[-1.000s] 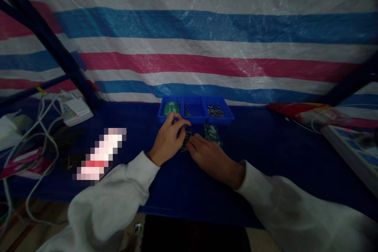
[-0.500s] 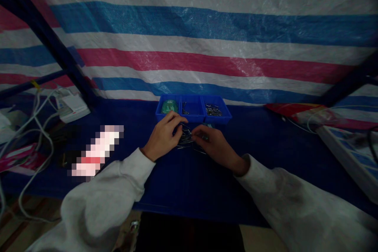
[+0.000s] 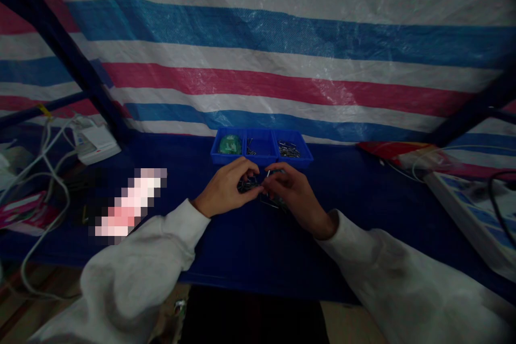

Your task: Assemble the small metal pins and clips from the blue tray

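Note:
My left hand (image 3: 223,189) arches over a pile of thin dark metal pieces (image 3: 246,185) on the blue table. Its fingers are curled but apart from the thumb, whose tip reaches to the fingertips of my right hand (image 3: 293,196). The right thumb and fingers are pinched together, and a small shiny metal piece (image 3: 269,173) shows at them; its exact kind is too small to make out. More thin pieces lie under the right hand, partly hidden. Just beyond both hands stands a blue three-compartment tray (image 3: 262,160).
In the tray are a green bundle (image 3: 230,144) at left, a few small metal pieces (image 3: 250,146) in the middle and many at right (image 3: 288,149). White cables (image 3: 48,158) tangle at the left. A white-edged box (image 3: 463,220) and red packet (image 3: 395,151) lie at the right.
My left thumb has moved right, toward the right fingertips. The right fingers have lifted slightly, with a small shiny piece now visible at them. The view has shifted slightly.

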### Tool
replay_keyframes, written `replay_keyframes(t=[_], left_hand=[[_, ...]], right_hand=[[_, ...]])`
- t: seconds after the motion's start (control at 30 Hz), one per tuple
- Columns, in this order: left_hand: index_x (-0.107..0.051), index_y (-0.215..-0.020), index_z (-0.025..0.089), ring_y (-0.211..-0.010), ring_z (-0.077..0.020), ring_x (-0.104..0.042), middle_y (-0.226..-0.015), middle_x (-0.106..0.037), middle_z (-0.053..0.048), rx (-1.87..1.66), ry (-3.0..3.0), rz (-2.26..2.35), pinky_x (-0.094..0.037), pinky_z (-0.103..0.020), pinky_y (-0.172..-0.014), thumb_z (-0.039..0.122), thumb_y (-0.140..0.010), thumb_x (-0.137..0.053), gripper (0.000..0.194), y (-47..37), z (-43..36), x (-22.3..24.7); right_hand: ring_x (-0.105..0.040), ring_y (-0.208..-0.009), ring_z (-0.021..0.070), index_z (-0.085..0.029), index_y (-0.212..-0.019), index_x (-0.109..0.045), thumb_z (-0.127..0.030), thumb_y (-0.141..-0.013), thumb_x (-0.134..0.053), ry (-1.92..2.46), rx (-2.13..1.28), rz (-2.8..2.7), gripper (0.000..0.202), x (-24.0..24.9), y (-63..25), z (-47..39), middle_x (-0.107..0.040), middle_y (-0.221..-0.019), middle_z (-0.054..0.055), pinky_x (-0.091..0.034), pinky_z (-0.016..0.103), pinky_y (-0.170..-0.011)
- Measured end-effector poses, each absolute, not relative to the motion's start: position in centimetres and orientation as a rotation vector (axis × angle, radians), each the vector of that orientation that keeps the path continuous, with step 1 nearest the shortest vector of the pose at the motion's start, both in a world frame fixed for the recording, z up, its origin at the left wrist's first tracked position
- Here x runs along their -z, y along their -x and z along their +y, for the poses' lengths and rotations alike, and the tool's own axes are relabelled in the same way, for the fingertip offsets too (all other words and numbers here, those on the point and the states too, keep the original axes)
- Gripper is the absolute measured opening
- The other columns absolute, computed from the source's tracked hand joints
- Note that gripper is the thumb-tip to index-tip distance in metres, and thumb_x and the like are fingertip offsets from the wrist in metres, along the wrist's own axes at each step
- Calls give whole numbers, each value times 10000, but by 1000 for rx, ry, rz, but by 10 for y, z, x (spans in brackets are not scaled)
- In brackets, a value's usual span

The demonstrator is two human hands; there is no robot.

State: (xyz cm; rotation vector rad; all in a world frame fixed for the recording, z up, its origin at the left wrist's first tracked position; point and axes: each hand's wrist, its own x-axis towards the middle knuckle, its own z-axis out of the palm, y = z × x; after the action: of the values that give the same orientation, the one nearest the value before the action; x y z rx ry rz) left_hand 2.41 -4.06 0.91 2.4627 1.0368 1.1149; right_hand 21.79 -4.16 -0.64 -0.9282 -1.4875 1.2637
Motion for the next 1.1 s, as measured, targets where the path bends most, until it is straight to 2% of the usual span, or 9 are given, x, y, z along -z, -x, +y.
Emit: replay_keyframes(t=[0.1, 0.2, 0.33, 0.53, 0.67, 0.8, 0.93, 1.1], left_hand=[[-610, -993, 193, -741, -134, -595, -841, -615, -7, -1035, -2465, 1060, -477, -245, -678, 309, -854, -665, 190, -26, -41, -5], [-643, -988, 190, -720, -130, -623, -818, -662, -12, -987, -2480, 1048, -483, -241, -677, 305, -920, -579, 149, -25, -39, -1], [-672, -1021, 197, -846, -149, -670, -949, -718, -36, -1001, -2495, 997, -501, -262, -776, 224, -959, -499, 186, -23, -37, 0], [-653, -984, 188, -849, -149, -659, -929, -701, -30, -1125, -2409, 1072, -489, -267, -800, 242, -977, -485, 177, -24, -37, -6], [-640, -973, 184, -851, -144, -656, -917, -693, -26, -1161, -2379, 1078, -491, -266, -805, 241, -981, -480, 170, -25, -38, -8], [-629, -1077, 188, -873, -142, -668, -959, -699, -30, -1223, -2363, 1053, -505, -264, -811, 217, -971, -497, 171, -25, -37, -6], [-645, -1051, 179, -913, -152, -656, -985, -681, -52, -1208, -2452, 975, -506, -274, -828, 160, -955, -497, 178, -25, -37, -3], [-639, -1042, 161, -881, -152, -638, -972, -658, -56, -1157, -2518, 908, -505, -265, -785, 127, -897, -586, 158, -24, -37, 3]], right_hand=[[-599, -571, 128, -194, -964, -580, -347, -811, -677, 997, -1176, -1496, 237, 7, -217, -43, -670, -696, -8, -460, 247, -523], [-607, -589, 133, -195, -903, -592, -371, -822, -666, 1002, -1114, -1533, 208, 6, -217, -44, -681, -725, 7, -459, 249, -525], [-628, -643, 148, -189, -828, -607, -379, -851, -635, 1007, -1061, -1598, 194, 5, -219, -43, -688, -741, 22, -477, 262, -571], [-657, -742, 169, -188, -834, -670, -292, -872, -620, 1068, -835, -1847, 121, 4, -223, -38, -709, -777, 20, -475, 291, -698], [-641, -648, 144, -200, -829, -687, -252, -889, -598, 1100, -756, -2056, 119, 1, -224, -38, -723, -733, -6, -451, 273, -667], [-581, -570, 117, -192, -777, -682, -264, -900, -587, 1120, -686, -2116, 171, -3, -224, -41, -698, -688, -19, -409, 252, -609], [-559, -560, 112, -175, -712, -649, -319, -929, -548, 1110, -775, -2086, 280, -3, -223, -44, -654, -634, -19, -378, 240, -566], [-549, -569, 110, -168, -699, -631, -306, -922, -552, 1075, -792, -2082, 273, 0, -221, -44, -630, -628, -19, -368, 237, -557]])
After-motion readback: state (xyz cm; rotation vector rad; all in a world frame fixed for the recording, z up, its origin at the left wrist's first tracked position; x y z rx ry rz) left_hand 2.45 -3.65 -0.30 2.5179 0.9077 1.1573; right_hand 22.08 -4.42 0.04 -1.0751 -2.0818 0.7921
